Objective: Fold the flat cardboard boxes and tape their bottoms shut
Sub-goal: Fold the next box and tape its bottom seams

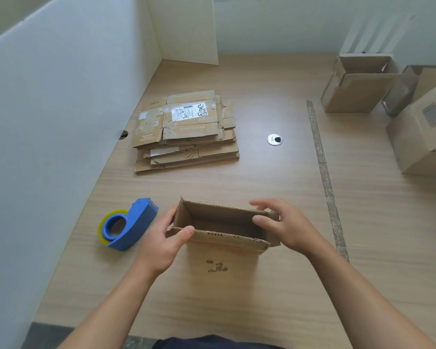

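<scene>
A small brown cardboard box (222,250) stands opened up on the wooden table (275,187), its open end facing up toward me. My left hand (165,241) grips its left end, thumb hooked over the near rim. My right hand (285,225) holds the right end, thumb inside against the wall and fingers over the far edge. A blue tape dispenser (130,224) with a yellowish roll lies on the table just left of my left hand. A stack of flat cardboard boxes (186,129) lies farther back.
A white partition (61,109) walls off the table's left side and back. Folded boxes (358,84) stand at the far right, a larger one (423,137) nearer. A round cable grommet (275,140) sits mid-table beside a worn strip (322,167).
</scene>
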`<state>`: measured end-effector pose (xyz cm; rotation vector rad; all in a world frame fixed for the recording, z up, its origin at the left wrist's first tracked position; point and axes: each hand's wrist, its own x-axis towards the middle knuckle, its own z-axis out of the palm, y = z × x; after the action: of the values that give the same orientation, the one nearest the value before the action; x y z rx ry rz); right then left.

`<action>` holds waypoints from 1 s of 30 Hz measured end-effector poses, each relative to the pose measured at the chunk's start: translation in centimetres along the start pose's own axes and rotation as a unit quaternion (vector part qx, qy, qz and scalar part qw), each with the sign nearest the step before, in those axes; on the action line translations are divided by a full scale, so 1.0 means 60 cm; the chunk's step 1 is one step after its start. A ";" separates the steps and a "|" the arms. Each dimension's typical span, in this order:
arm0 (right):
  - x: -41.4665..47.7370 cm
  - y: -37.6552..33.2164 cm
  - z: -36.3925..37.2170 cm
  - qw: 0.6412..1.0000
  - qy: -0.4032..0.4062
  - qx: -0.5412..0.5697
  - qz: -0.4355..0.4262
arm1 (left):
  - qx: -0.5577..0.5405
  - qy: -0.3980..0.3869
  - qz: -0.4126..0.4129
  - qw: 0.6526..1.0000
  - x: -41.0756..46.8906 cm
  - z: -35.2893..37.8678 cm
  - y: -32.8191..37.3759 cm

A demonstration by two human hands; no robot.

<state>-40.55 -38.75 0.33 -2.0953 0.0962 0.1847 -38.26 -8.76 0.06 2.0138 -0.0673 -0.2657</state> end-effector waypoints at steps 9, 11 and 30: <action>0.021 -0.017 0.022 0.986 0.144 0.052 0.064 | 0.035 0.032 0.030 0.998 0.004 0.006 -0.009; 0.018 -0.017 0.033 0.979 0.177 0.067 0.072 | 0.055 0.035 0.045 0.997 0.005 0.005 -0.012; 0.014 0.002 0.031 0.984 0.103 0.107 0.099 | 0.127 0.055 0.148 0.979 -0.006 -0.001 -0.037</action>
<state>-39.93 -37.23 -0.84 -1.8837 0.4327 0.0713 -38.73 -7.68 -1.87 2.2330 -0.3431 0.0477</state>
